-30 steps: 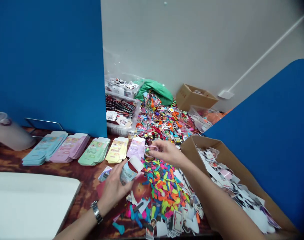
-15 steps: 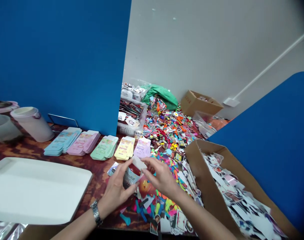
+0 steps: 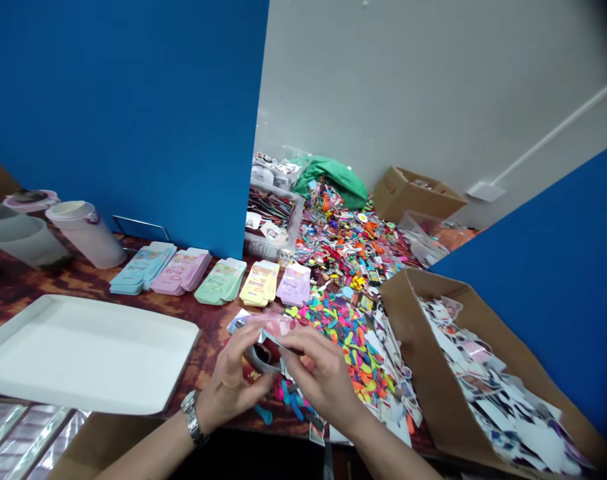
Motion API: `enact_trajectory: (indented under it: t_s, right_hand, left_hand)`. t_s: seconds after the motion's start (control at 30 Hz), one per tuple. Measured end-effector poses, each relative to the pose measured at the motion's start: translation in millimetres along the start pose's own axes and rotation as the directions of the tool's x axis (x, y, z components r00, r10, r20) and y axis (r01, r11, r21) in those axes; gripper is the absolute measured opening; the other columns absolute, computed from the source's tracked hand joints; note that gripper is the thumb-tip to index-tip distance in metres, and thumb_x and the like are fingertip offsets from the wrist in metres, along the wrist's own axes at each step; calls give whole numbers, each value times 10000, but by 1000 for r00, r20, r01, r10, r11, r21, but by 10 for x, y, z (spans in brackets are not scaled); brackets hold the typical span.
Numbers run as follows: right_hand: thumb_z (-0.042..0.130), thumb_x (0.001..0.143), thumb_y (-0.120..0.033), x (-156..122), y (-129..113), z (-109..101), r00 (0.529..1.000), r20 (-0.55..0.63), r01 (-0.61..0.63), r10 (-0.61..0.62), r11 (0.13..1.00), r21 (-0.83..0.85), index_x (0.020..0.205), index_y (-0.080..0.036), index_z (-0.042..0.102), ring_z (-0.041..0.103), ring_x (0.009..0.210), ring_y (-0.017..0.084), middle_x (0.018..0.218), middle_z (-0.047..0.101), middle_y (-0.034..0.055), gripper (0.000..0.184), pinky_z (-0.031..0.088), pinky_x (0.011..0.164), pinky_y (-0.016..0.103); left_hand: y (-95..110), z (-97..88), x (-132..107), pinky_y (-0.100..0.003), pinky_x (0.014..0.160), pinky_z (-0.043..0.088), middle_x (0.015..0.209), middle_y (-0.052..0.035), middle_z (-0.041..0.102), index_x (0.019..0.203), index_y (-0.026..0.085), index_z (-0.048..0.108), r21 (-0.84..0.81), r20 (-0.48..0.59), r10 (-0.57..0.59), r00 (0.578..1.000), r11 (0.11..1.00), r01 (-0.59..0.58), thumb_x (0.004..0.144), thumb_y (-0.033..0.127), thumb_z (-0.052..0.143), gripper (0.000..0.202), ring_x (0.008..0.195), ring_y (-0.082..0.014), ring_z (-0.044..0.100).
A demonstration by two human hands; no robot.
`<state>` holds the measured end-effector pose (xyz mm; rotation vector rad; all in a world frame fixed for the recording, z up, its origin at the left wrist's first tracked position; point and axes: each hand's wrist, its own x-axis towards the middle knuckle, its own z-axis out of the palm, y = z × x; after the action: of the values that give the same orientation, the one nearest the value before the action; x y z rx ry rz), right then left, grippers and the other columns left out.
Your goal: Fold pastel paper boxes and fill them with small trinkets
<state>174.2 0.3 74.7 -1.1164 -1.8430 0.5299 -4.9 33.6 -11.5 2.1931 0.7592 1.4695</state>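
Note:
Both my hands meet at the near table edge around a small open paper box (image 3: 264, 351). My left hand (image 3: 236, 383), with a wristwatch, grips the box from below. My right hand (image 3: 317, 377) pinches a pink strip-like item (image 3: 273, 323) at the box's top, fingers closed. Right of my hands lies a pile of bright balloons (image 3: 350, 340) and small cards. Behind them sit fanned stacks of flat boxes: blue (image 3: 140, 268), pink (image 3: 180, 271), green (image 3: 220, 281), yellow (image 3: 259, 283) and lilac (image 3: 294, 284).
A white tray (image 3: 88, 357) lies at the left. Lidded plastic jugs (image 3: 86, 233) stand at the far left. A cardboard box of picture cards (image 3: 476, 373) fills the right. Blue partitions (image 3: 133, 113) flank the table. Clear bins (image 3: 270, 223), colourful trinkets (image 3: 350, 243) and another carton (image 3: 416, 195) lie beyond.
My right hand came back from the trinket pile with a pink item and joined the left hand at the box. The view swung left and down, showing more of the tray.

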Motion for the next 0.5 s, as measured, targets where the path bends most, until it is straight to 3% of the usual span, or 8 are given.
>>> enact_trajectory:
  t_s: [0.2,0.5]
  right_hand:
    - [586,893,-73,-61,-160,25,998,25,60,-59,998,-25,1221,-294,587,654,957,163,1043,701,24,395,525,853,283]
    - [602,883,-71,-81,-207,-27,996,59,64,-63,998,-14,1193,-278,582,652,952,152,1037,695,25,374,525,846,284]
  left_hand:
    - [4,-37,-47,-560,981,485,1326,-152,494,1429,321,238,-144,-57,52,997,988,-60,764,98,687,833,1229,-313,547]
    - [24,-41,-105,-554,996,476,1354,-131,491,1434,331,244,-143,-83,63,995,987,-74,769,140,701,829,1238,-304,542]
